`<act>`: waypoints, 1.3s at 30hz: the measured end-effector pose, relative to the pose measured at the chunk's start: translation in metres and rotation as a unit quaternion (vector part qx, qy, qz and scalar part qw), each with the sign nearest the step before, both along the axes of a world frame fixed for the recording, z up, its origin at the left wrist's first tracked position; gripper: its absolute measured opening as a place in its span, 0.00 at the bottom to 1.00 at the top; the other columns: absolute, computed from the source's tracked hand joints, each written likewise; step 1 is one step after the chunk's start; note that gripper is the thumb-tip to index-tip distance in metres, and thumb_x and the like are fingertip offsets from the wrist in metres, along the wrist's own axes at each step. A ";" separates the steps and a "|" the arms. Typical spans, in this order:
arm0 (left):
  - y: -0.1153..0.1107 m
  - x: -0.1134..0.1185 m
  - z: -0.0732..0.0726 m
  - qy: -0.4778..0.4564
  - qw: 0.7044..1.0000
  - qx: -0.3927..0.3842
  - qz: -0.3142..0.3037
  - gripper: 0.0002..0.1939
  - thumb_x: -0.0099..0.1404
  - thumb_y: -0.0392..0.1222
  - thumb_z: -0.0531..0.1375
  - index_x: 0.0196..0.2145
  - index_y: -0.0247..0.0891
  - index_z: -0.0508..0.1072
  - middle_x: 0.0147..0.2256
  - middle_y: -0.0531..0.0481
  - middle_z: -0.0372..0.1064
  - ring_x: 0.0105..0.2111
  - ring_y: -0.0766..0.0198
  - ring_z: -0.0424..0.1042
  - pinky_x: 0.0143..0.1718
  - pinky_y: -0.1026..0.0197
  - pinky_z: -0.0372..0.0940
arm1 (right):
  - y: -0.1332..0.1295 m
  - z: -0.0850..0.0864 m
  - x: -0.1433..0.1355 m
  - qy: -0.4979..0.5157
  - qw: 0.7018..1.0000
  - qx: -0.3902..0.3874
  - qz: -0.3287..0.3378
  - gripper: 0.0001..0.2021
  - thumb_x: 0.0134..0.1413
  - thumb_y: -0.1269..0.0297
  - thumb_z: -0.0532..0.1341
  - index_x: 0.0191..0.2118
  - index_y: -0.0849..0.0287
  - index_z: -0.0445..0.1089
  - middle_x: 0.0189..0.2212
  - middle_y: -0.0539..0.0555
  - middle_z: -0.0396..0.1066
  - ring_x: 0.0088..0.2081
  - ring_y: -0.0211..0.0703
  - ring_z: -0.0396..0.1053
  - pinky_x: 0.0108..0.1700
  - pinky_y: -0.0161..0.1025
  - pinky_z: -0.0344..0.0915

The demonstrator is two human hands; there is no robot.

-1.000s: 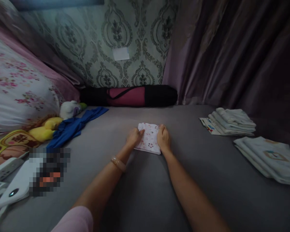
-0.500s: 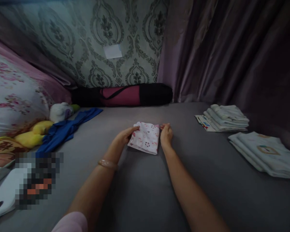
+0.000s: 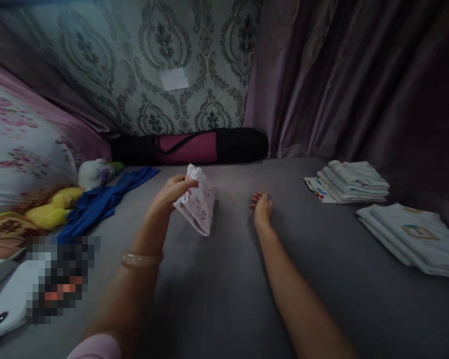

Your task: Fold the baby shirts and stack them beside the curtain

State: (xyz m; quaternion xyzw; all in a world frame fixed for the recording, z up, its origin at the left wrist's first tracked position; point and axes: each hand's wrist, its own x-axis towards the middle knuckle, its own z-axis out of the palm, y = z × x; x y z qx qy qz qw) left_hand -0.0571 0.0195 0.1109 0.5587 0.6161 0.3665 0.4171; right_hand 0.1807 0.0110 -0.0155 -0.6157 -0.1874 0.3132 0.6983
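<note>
A folded white cloth with a pink and red flower print (image 3: pixel 200 204) hangs tilted above the grey sheet (image 3: pixel 224 279). My left hand (image 3: pixel 172 192) grips it by its left side, thumb on top and fingers partly hidden behind. To the right of the cloth, apart from it, my right hand (image 3: pixel 262 207) rests on the sheet with its fingers loosely curled and apart, holding nothing.
Two stacks of folded cloths, a rear one (image 3: pixel 353 182) and a nearer one (image 3: pixel 415 239), lie at the right. A black and pink bag (image 3: pixel 189 147) lies along the wall. Blue fabric (image 3: pixel 105 199) and plush toys (image 3: pixel 62 207) are at the left.
My left hand has lifted the flowered cloth off the sheet, tilted it and moved it left. My right hand has shifted slightly right, farther from the cloth, and its fingers have loosened.
</note>
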 end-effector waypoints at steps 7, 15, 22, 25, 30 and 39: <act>0.001 0.027 -0.004 0.294 0.953 0.068 0.011 0.17 0.54 0.43 0.60 0.41 0.35 0.70 0.35 0.43 0.74 0.31 0.59 0.73 0.28 0.64 0.62 | 0.003 -0.004 0.000 -0.005 1.000 0.005 0.003 0.20 0.60 0.55 0.44 0.33 0.59 0.68 0.31 0.56 0.75 0.28 0.39 0.70 0.24 0.33 0.64; 0.013 0.081 -0.058 0.235 0.970 0.035 -0.044 0.18 0.55 0.44 0.62 0.43 0.37 0.68 0.30 0.44 0.75 0.33 0.54 0.76 0.35 0.60 0.65 | 0.003 -0.004 0.003 -0.003 1.000 0.002 0.012 0.20 0.60 0.53 0.44 0.33 0.59 0.67 0.30 0.56 0.74 0.27 0.38 0.70 0.22 0.32 0.62; 0.021 0.079 -0.069 0.148 0.984 0.093 -0.035 0.13 0.64 0.48 0.55 0.40 0.39 0.72 0.35 0.43 0.75 0.43 0.53 0.73 0.47 0.56 0.63 | 0.003 -0.003 0.003 -0.008 1.000 -0.014 0.022 0.19 0.61 0.55 0.44 0.33 0.60 0.67 0.32 0.57 0.75 0.27 0.38 0.71 0.22 0.31 0.63; 0.020 0.076 -0.071 0.217 0.958 0.176 -0.060 0.15 0.68 0.42 0.49 0.45 0.38 0.72 0.49 0.40 0.71 0.55 0.54 0.64 0.58 0.54 0.54 | 0.002 -0.002 0.002 -0.010 1.000 -0.017 0.023 0.20 0.61 0.56 0.44 0.33 0.60 0.68 0.32 0.58 0.75 0.27 0.39 0.71 0.22 0.31 0.63; 0.003 0.094 -0.087 0.314 0.905 0.241 -0.158 0.27 0.69 0.46 0.46 0.60 0.27 0.60 0.63 0.35 0.53 0.67 0.48 0.37 0.65 0.47 0.34 | 0.003 -0.002 0.001 -0.015 1.000 -0.022 0.015 0.20 0.61 0.56 0.44 0.35 0.61 0.69 0.33 0.58 0.75 0.28 0.39 0.71 0.23 0.32 0.64; -0.003 0.121 -0.114 0.441 0.859 0.186 -0.183 0.28 0.70 0.53 0.46 0.60 0.35 0.62 0.64 0.36 0.50 0.64 0.41 0.46 0.62 0.39 0.39 | 0.003 -0.006 0.002 -0.038 0.999 -0.016 0.032 0.20 0.61 0.55 0.43 0.34 0.60 0.68 0.33 0.58 0.75 0.29 0.41 0.71 0.24 0.33 0.65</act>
